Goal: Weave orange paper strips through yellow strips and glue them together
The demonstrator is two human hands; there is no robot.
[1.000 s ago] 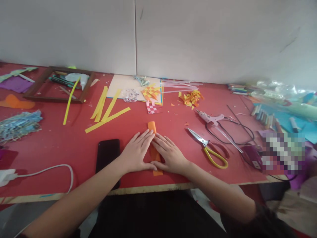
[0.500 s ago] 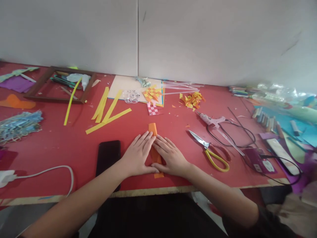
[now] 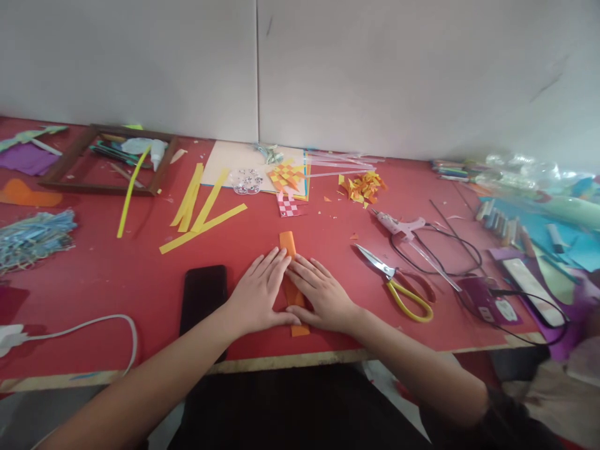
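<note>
An orange paper strip (image 3: 294, 292) lies lengthwise on the red table, pointing away from me. My left hand (image 3: 259, 289) lies flat against its left side, fingers stretched out and fingertips on the paper. From the other side my right hand (image 3: 321, 289) rests flat too, its fingertips meeting the left ones over the strip. Both thumbs touch near the strip's lower end. The hands cover part of the paper's middle. A black phone (image 3: 203, 300) lies left of my left hand, partly under my forearm. Scissors with yellow and red handles (image 3: 397, 284) lie to the right.
Yellow paper strips (image 3: 204, 228) lie ahead to the left, near a wooden frame (image 3: 103, 187) holding tools. Woven paper pieces (image 3: 287, 177) and orange scraps (image 3: 364, 187) sit toward the wall. A pink glue gun (image 3: 402, 225) with a cable is at right. A white cable (image 3: 94, 320) lies at left.
Both hands stay pressed on the orange strip with almost no movement. The whole view has shifted slightly.
</note>
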